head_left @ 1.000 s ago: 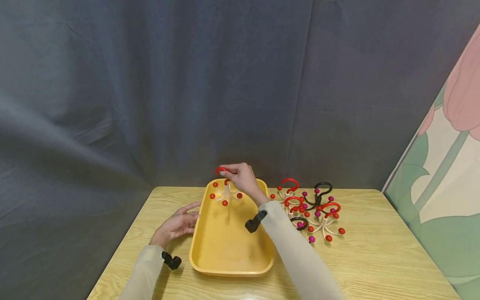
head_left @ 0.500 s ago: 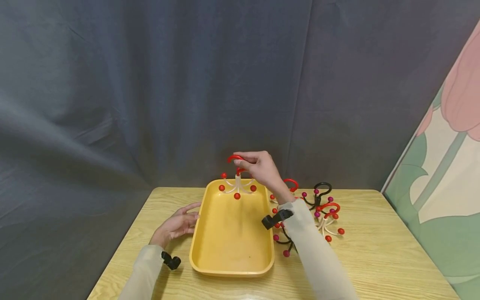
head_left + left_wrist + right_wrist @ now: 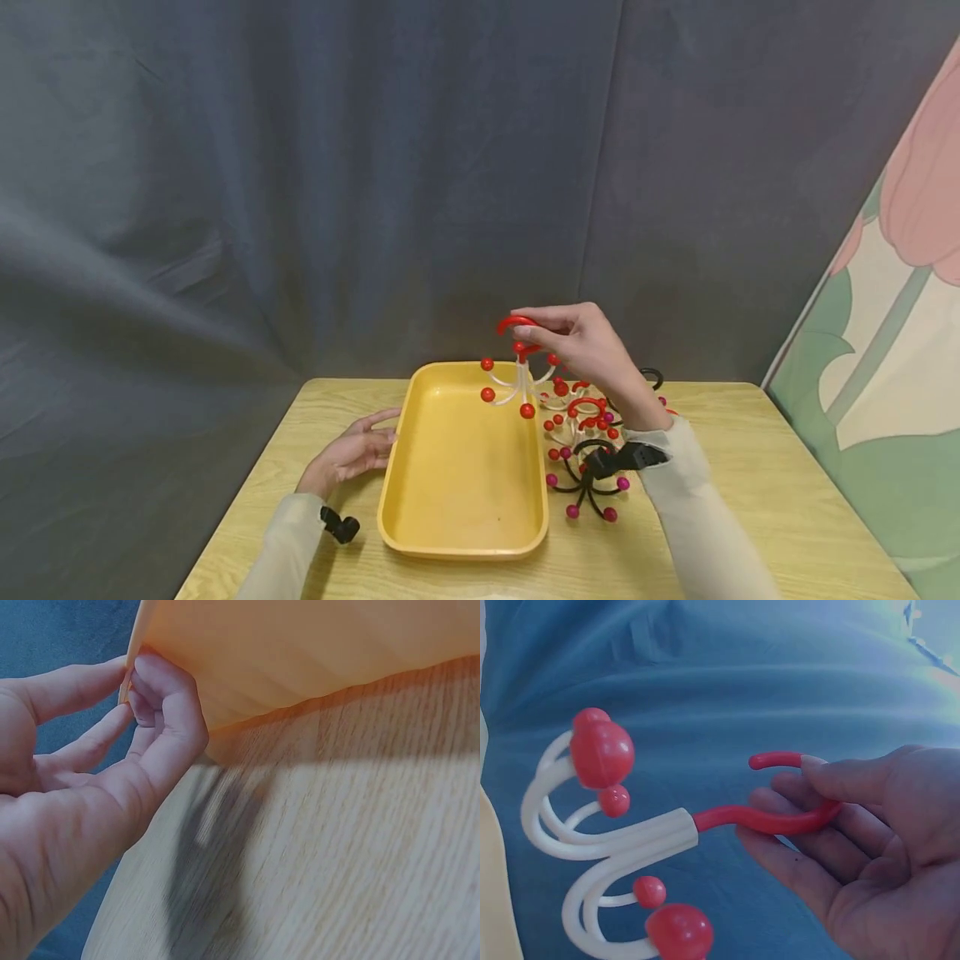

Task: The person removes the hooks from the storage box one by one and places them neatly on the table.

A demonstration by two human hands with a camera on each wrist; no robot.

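Note:
My right hand (image 3: 588, 337) holds a multi-arm hanger hook (image 3: 522, 375) by its curved red top, above the far right corner of the yellow tray (image 3: 387, 492). White arms with red ball tips hang from that hook, and the right wrist view shows the thumb and fingers around the red curve. My left hand (image 3: 358, 450) is at the tray's left side. In the left wrist view its fingers and thumb pinch the thin rim.
Right of the tray stand several similar hanger hooks: a black one with magenta balls (image 3: 588, 483) in front, red-topped white ones (image 3: 585, 408) behind, partly covered by my right arm. A dark curtain (image 3: 450, 183) hangs behind the wooden table (image 3: 750, 483).
My right hand has carried the hanger hook rightward, from over the tray's far end to above its right rim. The left hand keeps its place on the tray.

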